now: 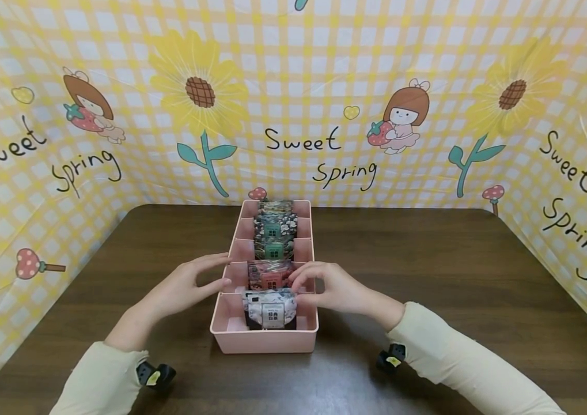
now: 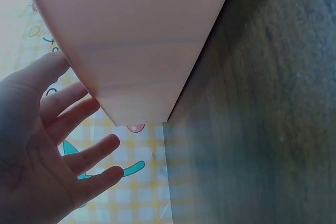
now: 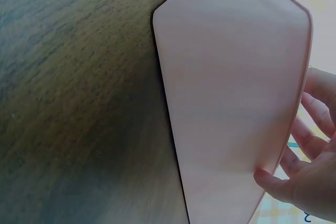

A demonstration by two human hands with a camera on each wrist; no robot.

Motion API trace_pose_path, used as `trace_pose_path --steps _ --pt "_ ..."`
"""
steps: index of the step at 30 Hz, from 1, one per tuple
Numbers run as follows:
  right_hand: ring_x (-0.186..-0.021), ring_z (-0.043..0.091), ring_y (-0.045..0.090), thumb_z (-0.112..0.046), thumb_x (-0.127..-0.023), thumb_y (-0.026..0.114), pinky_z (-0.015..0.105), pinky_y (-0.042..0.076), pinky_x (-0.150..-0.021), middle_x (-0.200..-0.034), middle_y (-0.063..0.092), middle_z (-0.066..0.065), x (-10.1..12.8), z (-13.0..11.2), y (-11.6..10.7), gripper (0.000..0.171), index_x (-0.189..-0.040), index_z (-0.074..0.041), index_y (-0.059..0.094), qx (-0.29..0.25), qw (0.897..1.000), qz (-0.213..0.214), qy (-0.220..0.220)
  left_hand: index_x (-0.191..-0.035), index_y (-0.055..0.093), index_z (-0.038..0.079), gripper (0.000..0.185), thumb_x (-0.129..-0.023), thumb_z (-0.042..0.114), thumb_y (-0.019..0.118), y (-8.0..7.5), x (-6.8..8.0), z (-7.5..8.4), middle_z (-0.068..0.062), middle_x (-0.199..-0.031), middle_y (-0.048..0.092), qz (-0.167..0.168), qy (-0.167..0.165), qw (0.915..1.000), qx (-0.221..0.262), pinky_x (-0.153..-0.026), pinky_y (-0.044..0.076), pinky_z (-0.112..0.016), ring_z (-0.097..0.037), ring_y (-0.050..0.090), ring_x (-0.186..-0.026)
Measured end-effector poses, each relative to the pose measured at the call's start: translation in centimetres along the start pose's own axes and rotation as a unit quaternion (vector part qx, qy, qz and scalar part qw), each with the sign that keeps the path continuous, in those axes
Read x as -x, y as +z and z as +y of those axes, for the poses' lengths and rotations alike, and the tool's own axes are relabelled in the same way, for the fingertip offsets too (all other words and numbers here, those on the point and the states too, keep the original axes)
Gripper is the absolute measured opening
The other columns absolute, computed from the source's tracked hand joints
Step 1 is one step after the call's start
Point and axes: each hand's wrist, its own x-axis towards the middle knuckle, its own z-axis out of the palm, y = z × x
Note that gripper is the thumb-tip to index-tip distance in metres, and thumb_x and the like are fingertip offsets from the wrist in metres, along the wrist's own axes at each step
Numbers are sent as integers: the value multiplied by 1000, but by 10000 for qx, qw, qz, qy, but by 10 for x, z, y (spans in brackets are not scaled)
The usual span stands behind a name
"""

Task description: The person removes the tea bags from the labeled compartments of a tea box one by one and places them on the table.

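Head view: a pink organizer box [image 1: 264,337] with divided compartments stands lengthwise at the middle of the table [image 1: 454,276], its short end toward the person.
Box contents: folded patterned items with small labels stand in the compartments; a white patterned item [image 1: 271,308] is in the nearest one, a pink item [image 1: 271,278] in the one behind it, and dark items with green labels [image 1: 274,233] are farther back.
Left hand: the left hand [image 1: 186,286] is at the box's left rim beside the second compartment, fingers [image 2: 86,114] straight and spread, holding nothing; in the left wrist view the fingertips lie against the pink wall.
Right hand: the right hand [image 1: 332,288] is at the right rim; its fingers [image 1: 306,274] curl over the pink item and the thumb lies by the white patterned item, but I cannot tell whether they pinch anything.
Right wrist view: the thumb presses the box's outer wall [image 3: 236,103].
Surroundings: a yellow checked backdrop [image 1: 324,86] with sunflowers and "Sweet Spring" lettering stands round the table on three sides.
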Motion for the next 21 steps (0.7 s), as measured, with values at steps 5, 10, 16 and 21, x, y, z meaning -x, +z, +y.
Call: trace_pose_path --steps 5,10,16,21 --pt "-112 22 59 -10 -82 70 43 49 -92 -111 68 12 -1 -1 0 5 -85 -9 67 -126 9999 -90 74 -133 50 4 51 -91 30 61 0 1 1 -19 -138 49 -21 -9 10000 20 -104 36 -57 -38 44 -129" --pt "-111 22 58 -12 -83 70 44 49 -89 -114 66 12 -1 -2 0 4 -83 -10 66 -151 9996 -192 174 -133 50 4 51 -91 31 60 -1 1 2 -19 -138 49 -28 -28 10000 22 -104 36 -57 -38 44 -129" --pt "-110 22 58 -13 -85 67 43 50 -88 -116 64 13 -1 -2 1 5 -82 -9 65 -100 9994 -241 208 -133 50 5 51 -91 32 60 -1 1 3 -18 -138 49 -31 -78 10000 14 -104 36 -57 -38 43 -130" --pt "-103 20 58 -12 -85 67 41 51 -84 -117 63 12 -1 -2 2 5 -82 -10 65 -42 9994 -213 281 -133 50 6 52 -91 33 60 -1 1 3 -18 -138 49 -39 -95 9999 3 -104 36 -57 -38 43 -130"
